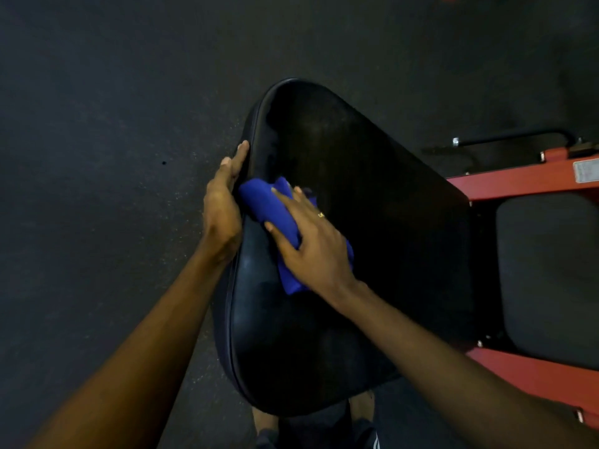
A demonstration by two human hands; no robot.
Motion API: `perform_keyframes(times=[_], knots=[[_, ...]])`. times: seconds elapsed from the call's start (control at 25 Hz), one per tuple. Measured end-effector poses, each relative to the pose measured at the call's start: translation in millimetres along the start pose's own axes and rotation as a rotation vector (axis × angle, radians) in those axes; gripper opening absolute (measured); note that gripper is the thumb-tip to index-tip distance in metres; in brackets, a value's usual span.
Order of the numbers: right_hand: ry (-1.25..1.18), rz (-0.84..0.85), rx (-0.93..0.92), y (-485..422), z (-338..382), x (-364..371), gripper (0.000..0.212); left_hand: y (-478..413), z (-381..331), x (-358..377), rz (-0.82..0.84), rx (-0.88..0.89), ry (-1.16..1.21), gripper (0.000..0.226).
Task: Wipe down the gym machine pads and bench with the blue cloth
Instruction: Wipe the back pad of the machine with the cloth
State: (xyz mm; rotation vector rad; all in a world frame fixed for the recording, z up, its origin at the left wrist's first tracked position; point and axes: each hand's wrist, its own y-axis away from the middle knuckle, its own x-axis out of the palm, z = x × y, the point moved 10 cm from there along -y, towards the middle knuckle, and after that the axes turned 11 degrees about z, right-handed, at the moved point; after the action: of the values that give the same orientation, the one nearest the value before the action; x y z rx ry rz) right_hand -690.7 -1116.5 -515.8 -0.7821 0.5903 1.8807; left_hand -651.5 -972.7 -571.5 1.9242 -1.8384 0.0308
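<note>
A large black padded seat [372,196] fills the middle of the head view, mounted on a red machine frame [518,183]. A folded blue cloth [269,202] lies on the pad near its left edge. My right hand [311,241] presses flat on the cloth with straight, spread fingers; a ring shows on one finger. My left hand [223,202] rests against the pad's left side edge, fingers straight along the seam. Part of the cloth is hidden under my right palm.
A second black pad [547,273] sits to the right between two red frame bars [531,377]. A black handle bar [512,137] lies at the upper right. Dark speckled rubber floor [97,157] surrounds the machine. My feet show below the pad.
</note>
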Motion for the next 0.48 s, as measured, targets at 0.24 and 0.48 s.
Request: perform_keyframes(times=[0.24, 0.48], knots=[[0.004, -0.127, 0.285, -139, -36, -51, 0.046, 12, -23, 2, -0.104, 0.106, -0.411, 0.049], [0.033, -0.169, 0.233, -105, -18, -37, 0.046, 20, -34, 9, -0.160, 0.093, -0.478, 0.052]])
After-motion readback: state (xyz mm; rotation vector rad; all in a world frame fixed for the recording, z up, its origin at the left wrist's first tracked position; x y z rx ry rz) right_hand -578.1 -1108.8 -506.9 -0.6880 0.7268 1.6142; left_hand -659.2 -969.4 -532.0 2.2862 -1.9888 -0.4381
